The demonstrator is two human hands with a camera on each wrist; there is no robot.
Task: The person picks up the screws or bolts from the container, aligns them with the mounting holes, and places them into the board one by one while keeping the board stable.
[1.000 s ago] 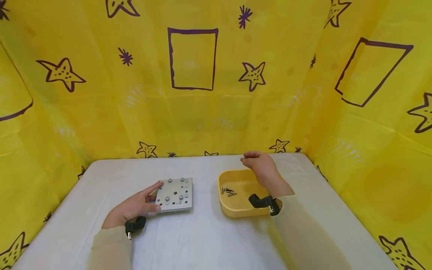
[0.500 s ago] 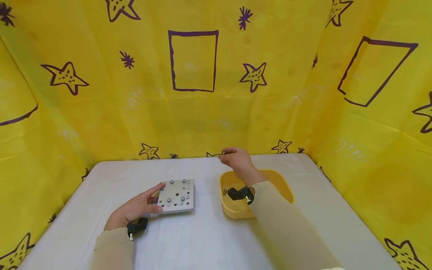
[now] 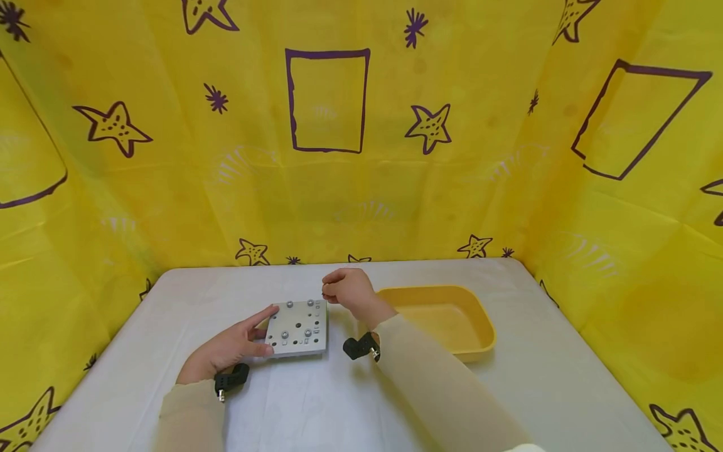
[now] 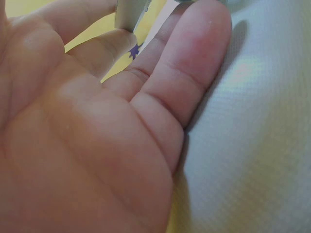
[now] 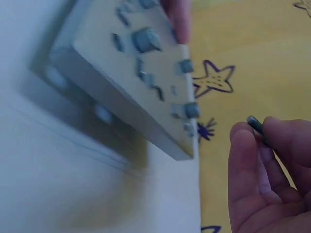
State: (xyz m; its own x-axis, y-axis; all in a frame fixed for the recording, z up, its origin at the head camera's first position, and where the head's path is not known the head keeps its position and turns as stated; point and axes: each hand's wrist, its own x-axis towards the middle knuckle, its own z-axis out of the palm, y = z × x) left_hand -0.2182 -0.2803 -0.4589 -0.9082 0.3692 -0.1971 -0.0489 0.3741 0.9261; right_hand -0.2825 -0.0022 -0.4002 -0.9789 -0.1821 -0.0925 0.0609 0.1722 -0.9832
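A square silver metal plate with holes and several raised bolt heads lies on the white table. My left hand grips its left side, thumb at the near corner and index finger at the far one. In the left wrist view the left palm fills most of the picture, and only a bit of the plate shows. Just off the plate's far right corner, my right hand pinches a small screw between thumb and fingertips. The screw is thin and dark, with one shiny end sticking out.
A yellow tray stands to the right of the plate, partly behind the right forearm, which hides its left part. A yellow cloth with stars hangs behind the table and on both sides.
My right hand has moved left and down from above the tray to beside the plate, pinching the screw. The left hand keeps its grip on the plate.
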